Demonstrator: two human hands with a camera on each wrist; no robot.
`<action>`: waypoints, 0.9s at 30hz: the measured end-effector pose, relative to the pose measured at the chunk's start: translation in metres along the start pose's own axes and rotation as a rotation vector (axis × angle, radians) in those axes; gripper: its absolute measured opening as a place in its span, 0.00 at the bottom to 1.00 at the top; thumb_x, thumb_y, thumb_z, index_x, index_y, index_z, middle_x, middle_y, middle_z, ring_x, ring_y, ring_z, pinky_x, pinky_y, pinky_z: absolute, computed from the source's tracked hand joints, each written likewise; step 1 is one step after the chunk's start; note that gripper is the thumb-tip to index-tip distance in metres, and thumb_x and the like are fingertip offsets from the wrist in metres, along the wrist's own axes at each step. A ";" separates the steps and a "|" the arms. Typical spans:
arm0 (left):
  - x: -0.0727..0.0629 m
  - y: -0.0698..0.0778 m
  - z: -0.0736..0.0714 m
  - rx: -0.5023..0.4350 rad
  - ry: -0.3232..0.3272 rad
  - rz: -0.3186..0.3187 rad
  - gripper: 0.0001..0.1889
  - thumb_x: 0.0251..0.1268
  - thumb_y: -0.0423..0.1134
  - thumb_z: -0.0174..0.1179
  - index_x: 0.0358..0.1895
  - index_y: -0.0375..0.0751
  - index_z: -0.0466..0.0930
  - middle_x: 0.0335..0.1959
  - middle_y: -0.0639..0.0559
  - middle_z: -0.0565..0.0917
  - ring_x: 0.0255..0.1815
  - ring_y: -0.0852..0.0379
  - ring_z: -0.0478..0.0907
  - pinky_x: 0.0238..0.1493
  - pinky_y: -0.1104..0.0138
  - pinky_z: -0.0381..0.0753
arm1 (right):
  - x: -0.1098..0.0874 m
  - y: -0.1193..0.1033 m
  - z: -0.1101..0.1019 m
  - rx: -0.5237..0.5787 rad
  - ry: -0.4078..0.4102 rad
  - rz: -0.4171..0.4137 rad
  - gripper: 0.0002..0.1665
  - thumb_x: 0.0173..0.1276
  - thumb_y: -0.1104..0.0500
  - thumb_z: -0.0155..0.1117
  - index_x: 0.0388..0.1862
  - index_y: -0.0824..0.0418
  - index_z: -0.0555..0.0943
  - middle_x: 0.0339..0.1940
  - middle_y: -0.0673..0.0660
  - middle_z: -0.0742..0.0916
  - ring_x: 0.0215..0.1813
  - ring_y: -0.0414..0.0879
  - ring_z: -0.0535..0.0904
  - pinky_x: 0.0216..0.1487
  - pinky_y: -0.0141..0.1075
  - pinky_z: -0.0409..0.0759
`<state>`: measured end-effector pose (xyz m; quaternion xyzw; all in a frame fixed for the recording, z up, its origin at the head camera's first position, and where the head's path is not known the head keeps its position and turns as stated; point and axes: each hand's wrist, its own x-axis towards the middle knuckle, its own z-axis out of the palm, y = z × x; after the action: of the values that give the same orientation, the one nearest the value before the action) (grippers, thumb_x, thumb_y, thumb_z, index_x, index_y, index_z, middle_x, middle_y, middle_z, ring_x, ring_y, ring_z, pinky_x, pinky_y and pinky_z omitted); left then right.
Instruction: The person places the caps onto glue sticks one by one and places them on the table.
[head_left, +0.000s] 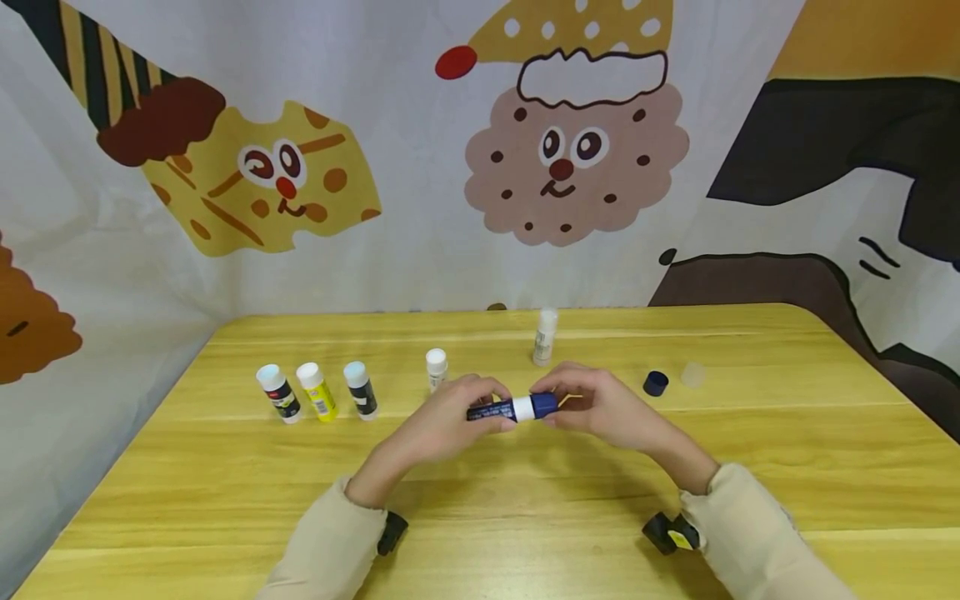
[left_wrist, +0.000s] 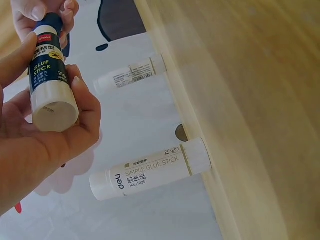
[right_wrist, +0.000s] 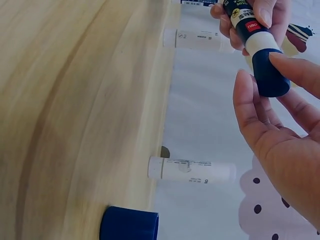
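Raised over the middle of the table, a dark-blue glue stick [head_left: 491, 411] with a white band lies nearly sideways between both hands. My left hand [head_left: 448, 421] grips its labelled body, thumb and fingers wrapped round it. At the other end, my right hand [head_left: 596, 408] pinches the dark-blue cap [right_wrist: 270, 75] between thumb and fingers. The cap sits against the white collar [right_wrist: 260, 42]. In the left wrist view, the glue stick's pale base [left_wrist: 55, 112] faces the camera. Just behind my left hand stands a white glue stick [head_left: 437, 365], partly hidden by that hand.
Another white glue stick [head_left: 545, 337] stands near the back edge. To the left are three upright glue sticks: one black [head_left: 279, 393], one yellow [head_left: 318, 393], one dark [head_left: 362, 390]. A loose dark-blue cap [head_left: 656, 383] and a translucent cap [head_left: 692, 374] lie at the right.
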<state>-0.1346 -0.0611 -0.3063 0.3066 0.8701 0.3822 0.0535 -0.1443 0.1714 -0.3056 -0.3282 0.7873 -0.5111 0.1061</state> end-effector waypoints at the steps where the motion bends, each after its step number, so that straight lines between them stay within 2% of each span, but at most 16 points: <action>1: 0.000 0.000 0.000 0.001 0.001 -0.002 0.13 0.60 0.42 0.60 0.46 0.42 0.77 0.29 0.56 0.74 0.30 0.59 0.67 0.32 0.65 0.69 | 0.000 0.000 0.000 0.000 0.001 0.001 0.17 0.58 0.70 0.64 0.48 0.67 0.77 0.44 0.60 0.77 0.40 0.51 0.76 0.41 0.38 0.79; 11: 0.000 -0.002 0.001 -0.009 0.004 -0.008 0.13 0.60 0.42 0.60 0.46 0.41 0.77 0.33 0.55 0.76 0.33 0.60 0.70 0.34 0.65 0.71 | 0.002 -0.001 0.003 -0.030 0.010 -0.018 0.17 0.58 0.70 0.64 0.47 0.67 0.77 0.44 0.60 0.78 0.40 0.52 0.76 0.38 0.37 0.79; 19: 0.000 -0.003 0.001 -0.028 -0.008 0.005 0.12 0.61 0.41 0.60 0.45 0.40 0.77 0.32 0.56 0.78 0.29 0.61 0.71 0.31 0.67 0.72 | 0.002 -0.001 0.004 -0.056 0.019 -0.011 0.16 0.58 0.69 0.64 0.47 0.65 0.78 0.43 0.59 0.78 0.39 0.52 0.76 0.36 0.37 0.79; 27: 0.001 -0.002 0.002 -0.025 0.001 0.007 0.11 0.60 0.40 0.61 0.44 0.40 0.78 0.32 0.56 0.79 0.28 0.62 0.71 0.31 0.67 0.73 | 0.002 -0.001 0.005 -0.062 0.033 -0.021 0.16 0.58 0.69 0.64 0.47 0.68 0.77 0.41 0.59 0.79 0.37 0.49 0.76 0.36 0.38 0.78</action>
<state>-0.1360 -0.0609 -0.3089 0.3090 0.8641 0.3934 0.0556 -0.1429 0.1660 -0.3072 -0.3310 0.8009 -0.4930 0.0776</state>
